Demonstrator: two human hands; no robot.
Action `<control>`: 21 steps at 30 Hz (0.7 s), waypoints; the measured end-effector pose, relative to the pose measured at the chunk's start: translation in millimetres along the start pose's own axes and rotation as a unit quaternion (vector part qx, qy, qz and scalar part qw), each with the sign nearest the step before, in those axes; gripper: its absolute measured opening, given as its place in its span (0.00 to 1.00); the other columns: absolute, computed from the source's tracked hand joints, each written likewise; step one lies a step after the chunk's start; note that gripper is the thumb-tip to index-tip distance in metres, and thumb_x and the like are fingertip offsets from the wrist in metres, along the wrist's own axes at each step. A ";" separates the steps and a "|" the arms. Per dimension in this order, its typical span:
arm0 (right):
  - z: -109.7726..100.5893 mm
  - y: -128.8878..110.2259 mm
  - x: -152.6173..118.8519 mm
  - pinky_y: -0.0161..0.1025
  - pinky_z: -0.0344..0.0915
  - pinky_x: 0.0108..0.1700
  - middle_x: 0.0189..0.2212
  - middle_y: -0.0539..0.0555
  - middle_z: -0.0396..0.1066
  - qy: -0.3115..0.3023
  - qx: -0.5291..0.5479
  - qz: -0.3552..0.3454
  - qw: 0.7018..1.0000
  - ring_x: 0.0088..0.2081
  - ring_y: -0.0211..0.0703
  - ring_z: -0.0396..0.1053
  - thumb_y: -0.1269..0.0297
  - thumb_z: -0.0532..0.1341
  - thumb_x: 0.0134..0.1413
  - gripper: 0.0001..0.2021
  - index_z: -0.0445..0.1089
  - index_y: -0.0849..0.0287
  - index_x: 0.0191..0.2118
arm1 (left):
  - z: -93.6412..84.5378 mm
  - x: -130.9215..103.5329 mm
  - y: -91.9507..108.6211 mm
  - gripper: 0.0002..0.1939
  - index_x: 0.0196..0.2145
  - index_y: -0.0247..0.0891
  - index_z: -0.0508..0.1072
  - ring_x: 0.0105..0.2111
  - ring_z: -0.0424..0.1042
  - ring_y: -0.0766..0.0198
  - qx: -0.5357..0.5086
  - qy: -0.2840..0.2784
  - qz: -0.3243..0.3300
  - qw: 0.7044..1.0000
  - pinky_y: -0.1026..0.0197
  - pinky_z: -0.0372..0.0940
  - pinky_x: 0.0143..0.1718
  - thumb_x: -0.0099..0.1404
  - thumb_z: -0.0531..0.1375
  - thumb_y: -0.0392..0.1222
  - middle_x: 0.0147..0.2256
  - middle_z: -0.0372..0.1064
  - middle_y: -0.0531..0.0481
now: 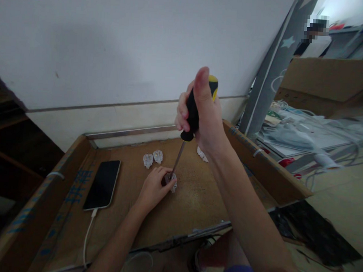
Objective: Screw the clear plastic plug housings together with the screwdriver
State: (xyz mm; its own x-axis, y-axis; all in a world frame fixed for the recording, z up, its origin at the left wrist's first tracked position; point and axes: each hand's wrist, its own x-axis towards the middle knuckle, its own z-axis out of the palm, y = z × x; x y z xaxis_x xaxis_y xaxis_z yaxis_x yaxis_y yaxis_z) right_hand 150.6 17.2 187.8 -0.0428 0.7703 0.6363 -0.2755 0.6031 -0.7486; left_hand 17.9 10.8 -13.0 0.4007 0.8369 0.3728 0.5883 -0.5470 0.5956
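My right hand [205, 109] is wrapped round the black and yellow handle of a screwdriver [192, 112], its thumb up along the handle. The metal shaft slants down to a small clear plastic part [173, 184] lying on the cardboard-covered work surface [196, 201]. Fingers and thumb of my left hand [155, 187] pinch that part and hold it against the surface; the screwdriver's tip meets it there, partly hidden by the fingers. Beyond my left hand lie two similar clear plastic parts, one [147, 160] beside the other [157, 156].
A phone [102, 184] with a white cable [89, 232] lies at the left. Whitish pieces [202, 154] sit partly behind my right wrist. Cardboard walls [267, 177] edge the surface. Rightward are bagged items [300, 134], a large carton [330, 79] and a person farther back.
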 end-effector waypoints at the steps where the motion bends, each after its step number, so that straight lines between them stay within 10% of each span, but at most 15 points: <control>1: 0.5 -0.9 -2.1 0.30 0.54 0.18 0.16 0.42 0.56 0.039 -0.068 -0.040 0.996 0.16 0.30 0.56 0.45 0.60 0.47 0.21 0.52 0.56 0.25 | 0.2 0.0 -0.1 0.09 0.40 0.40 0.70 0.38 0.67 0.59 0.003 -0.001 0.002 1.000 0.57 0.61 0.40 0.62 0.59 0.42 0.37 0.70 0.49; 7: 17.8 -4.3 -22.6 0.34 0.61 0.34 0.28 0.46 0.58 0.250 -0.289 -0.246 0.891 0.27 0.32 0.58 0.63 0.67 0.43 0.15 0.58 0.56 0.29 | 2.6 -0.2 -2.4 0.16 0.43 0.40 0.68 0.40 0.66 0.56 0.008 -0.005 0.012 1.000 0.55 0.62 0.41 0.57 0.62 0.45 0.39 0.70 0.48; 14: 15.5 3.1 -19.2 0.30 0.53 0.14 0.23 0.44 0.57 0.135 -0.073 -0.090 0.984 0.15 0.28 0.54 0.54 0.61 0.50 0.12 0.60 0.55 0.34 | 3.3 -0.1 -2.6 0.18 0.44 0.40 0.68 0.39 0.67 0.57 -0.002 -0.003 -0.006 1.000 0.56 0.62 0.40 0.56 0.63 0.45 0.39 0.70 0.48; 21: 2.8 5.6 -14.0 0.28 0.45 0.10 0.18 0.42 0.57 0.185 -0.009 -0.081 0.979 0.12 0.27 0.51 0.55 0.62 0.49 0.11 0.60 0.53 0.32 | 0.8 -0.5 2.0 0.17 0.43 0.40 0.68 0.41 0.67 0.57 -0.017 0.003 -0.010 1.000 0.56 0.62 0.41 0.56 0.63 0.44 0.40 0.70 0.49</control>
State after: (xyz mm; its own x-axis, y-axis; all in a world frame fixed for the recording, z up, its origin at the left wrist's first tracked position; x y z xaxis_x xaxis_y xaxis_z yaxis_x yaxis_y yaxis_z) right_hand 147.0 9.2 175.2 0.3511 0.6853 0.6380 -0.2338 0.7240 -0.6490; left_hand 19.5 9.3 -12.6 0.3857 0.8475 0.3646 0.5719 -0.5298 0.6263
